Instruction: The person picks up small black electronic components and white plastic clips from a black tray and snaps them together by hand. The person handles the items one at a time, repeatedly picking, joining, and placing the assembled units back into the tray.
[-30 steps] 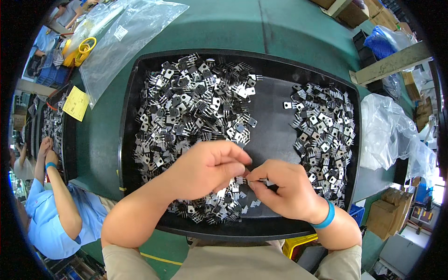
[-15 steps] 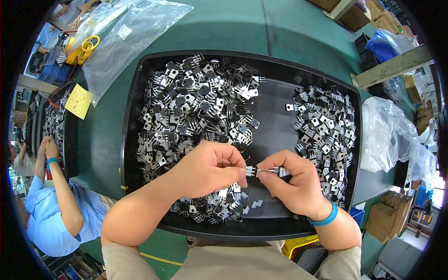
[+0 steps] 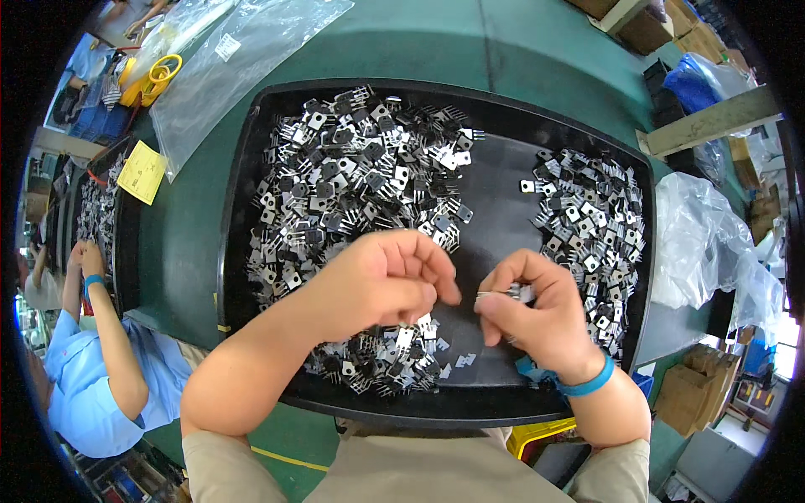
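A large black tray (image 3: 503,407) lies in front of me with two heaps of three-legged transistors. The bigger transistor heap (image 3: 352,184) fills its left side, the smaller transistor heap (image 3: 591,226) its right. Over the lower edge of the left heap hovers my left hand (image 3: 394,281), fingers loosely curled, thumb and index tips apart, nothing visible between them. To its right my right hand (image 3: 537,310) is closed on transistors (image 3: 521,292); thin leads stick out past the thumb, and fingers hide how many. Small grey metal pieces (image 3: 461,361) lie on the tray floor between the hands.
Clear plastic bags lie on the green table at the far left (image 3: 243,75) and right (image 3: 692,243). A yellow paper tag (image 3: 142,172) hangs on another tray at left, where a person in a blue shirt (image 3: 113,386) works. A metal post (image 3: 713,121) stands at far right.
My hands have drawn apart: the left moved up and its fingertips came off the transistor leads. The right hand keeps hold of the transistors and has lifted slightly.
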Available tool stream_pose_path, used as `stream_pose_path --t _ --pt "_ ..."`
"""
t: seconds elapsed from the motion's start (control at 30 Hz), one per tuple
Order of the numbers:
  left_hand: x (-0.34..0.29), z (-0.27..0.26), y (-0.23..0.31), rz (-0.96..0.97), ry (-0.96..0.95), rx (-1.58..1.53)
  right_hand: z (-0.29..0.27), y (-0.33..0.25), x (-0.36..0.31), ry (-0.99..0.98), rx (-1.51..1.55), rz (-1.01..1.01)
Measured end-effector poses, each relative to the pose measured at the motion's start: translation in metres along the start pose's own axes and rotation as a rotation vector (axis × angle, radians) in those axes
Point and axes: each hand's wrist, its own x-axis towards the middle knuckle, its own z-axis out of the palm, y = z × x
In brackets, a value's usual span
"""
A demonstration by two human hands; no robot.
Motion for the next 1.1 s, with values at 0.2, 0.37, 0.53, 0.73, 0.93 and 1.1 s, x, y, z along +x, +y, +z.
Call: stream_pose_path --t 0.2,0.37,0.53,0.73,0.93,1.1 --pt "0.001 -0.005 0.008 0.022 0.029 -0.224 0.009 0.018 0.0 -0.184 -0.512 -0.318" --pt "0.001 -0.006 0.003 0.026 0.171 -0.272 0.026 0.026 -0.007 -0.286 -0.868 -0.335" --pt "0.005 -0.009 0.0 0.001 0.14 -0.331 0.037 0.044 -0.009 -0.321 -1.083 -0.318" --pt "0.005 -0.01 -0.008 0.049 -0.004 -0.351 0.022 0.026 -0.006 -0.348 -0.794 -0.292" --pt "0.005 -0.009 -0.002 -0.017 -0.025 -0.187 0.01 0.006 -0.006 -0.303 -0.604 -0.287" --pt "0.002 0.0 0.002 -0.017 0.027 -0.177 0.0 -0.006 -0.006 -0.291 -0.77 -0.301"
